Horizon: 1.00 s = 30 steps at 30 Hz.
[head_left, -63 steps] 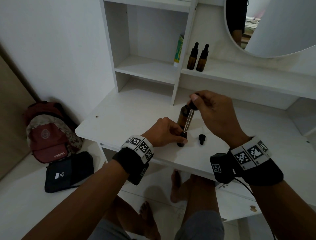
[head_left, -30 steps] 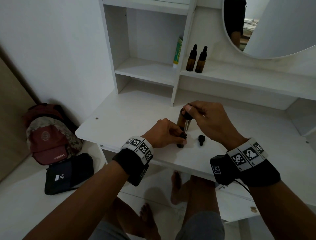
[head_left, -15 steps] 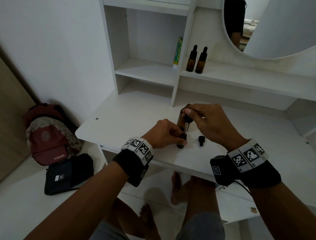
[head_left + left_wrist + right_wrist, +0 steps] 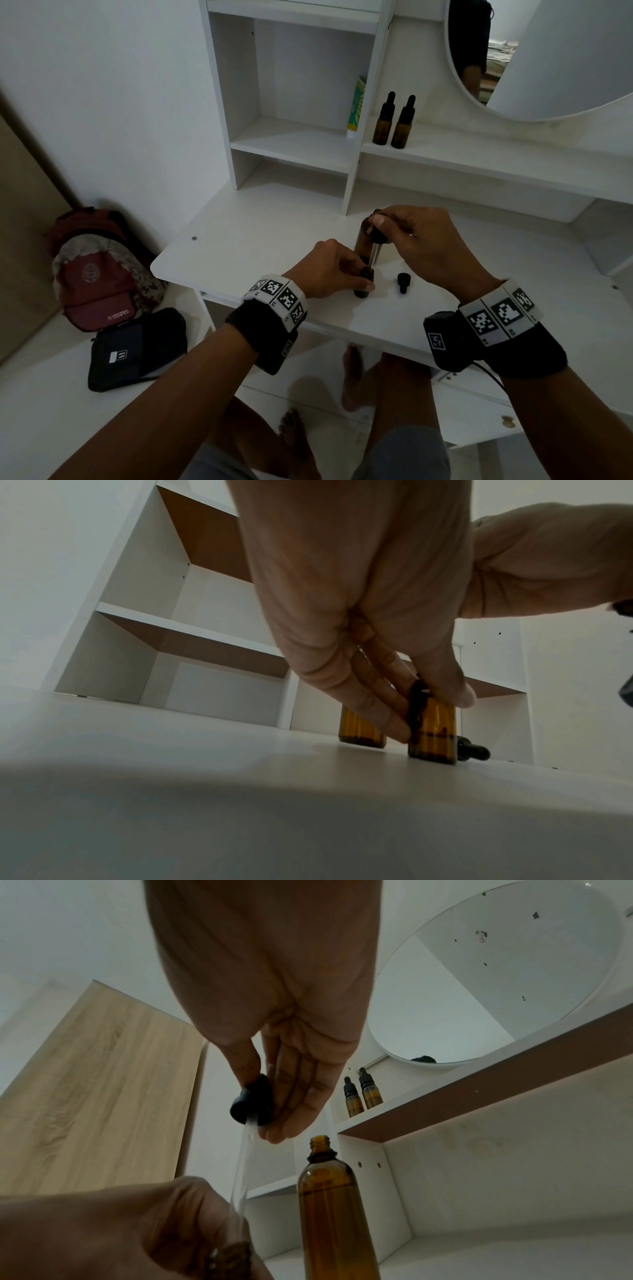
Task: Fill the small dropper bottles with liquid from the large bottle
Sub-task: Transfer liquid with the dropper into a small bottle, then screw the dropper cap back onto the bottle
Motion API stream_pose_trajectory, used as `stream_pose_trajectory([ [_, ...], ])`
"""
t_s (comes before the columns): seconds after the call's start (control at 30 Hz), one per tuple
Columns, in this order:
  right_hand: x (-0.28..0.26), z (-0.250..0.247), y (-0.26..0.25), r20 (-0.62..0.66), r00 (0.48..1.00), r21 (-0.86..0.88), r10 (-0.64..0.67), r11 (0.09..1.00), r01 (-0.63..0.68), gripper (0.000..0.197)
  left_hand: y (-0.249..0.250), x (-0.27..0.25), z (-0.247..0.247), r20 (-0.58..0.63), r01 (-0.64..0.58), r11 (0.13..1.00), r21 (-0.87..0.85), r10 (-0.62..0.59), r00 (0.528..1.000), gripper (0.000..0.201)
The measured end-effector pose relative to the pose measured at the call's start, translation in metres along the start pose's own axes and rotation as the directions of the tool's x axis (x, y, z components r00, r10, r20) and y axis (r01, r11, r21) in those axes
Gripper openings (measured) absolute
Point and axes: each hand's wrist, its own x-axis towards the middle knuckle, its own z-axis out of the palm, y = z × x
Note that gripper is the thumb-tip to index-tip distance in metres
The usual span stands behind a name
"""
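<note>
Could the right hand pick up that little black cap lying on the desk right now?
Probably not yet: the cap lies free near the right hand, but that hand is pinching the dropper over the small bottle.

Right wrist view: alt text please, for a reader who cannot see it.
The right hand pinches a black dropper, its glass tube angled down into the small bottle held by the left hand. The uncapped large amber bottle stands beside them.

Small bottle (image 4: 363,283) stands before large bottle (image 4: 363,241), cap (image 4: 403,282) right
</note>
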Motion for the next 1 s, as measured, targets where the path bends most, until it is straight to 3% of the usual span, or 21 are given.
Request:
stream_pose_trajectory([
  [0.17, 0.011, -0.019, -0.010, -0.182, 0.983, 0.049, -0.001, 0.999, 0.010, 0.027, -0.001, 0.001, 0.000, 0.008, 0.016, 1.000, -0.017, -0.016, 1.000, 0.028],
  [0.33, 0.029, -0.041, -0.013, -0.380, 0.925, 0.098, -0.006, 0.994, 0.047, 0.026, -0.001, 0.001, 0.000, 0.010, 0.032, 0.999, -0.028, -0.031, 0.999, 0.028],
  [0.57, 0.038, -0.037, -0.005, -0.463, 0.886, 0.099, -0.028, 0.992, 0.083, 0.027, 0.000, 0.001, 0.000, 0.015, 0.032, 0.999, -0.025, -0.031, 0.999, 0.030],
  [0.73, 0.040, -0.024, 0.003, -0.409, 0.912, 0.055, -0.023, 0.997, 0.050, 0.027, -0.001, 0.001, 0.000, 0.015, 0.028, 1.000, -0.011, -0.028, 0.999, 0.033],
  [0.87, 0.040, -0.009, 0.012, -0.217, 0.975, -0.081, 0.044, 0.995, -0.063, 0.028, -0.001, 0.001, 0.000, 0.010, 0.022, 1.000, -0.017, -0.022, 1.000, 0.030],
  [1.0, 0.038, 0.003, 0.017, -0.077, 0.992, -0.188, 0.096, 0.976, -0.109, 0.029, -0.001, 0.002, -0.001, 0.009, 0.014, 1.000, -0.004, -0.014, 1.000, 0.030],
])
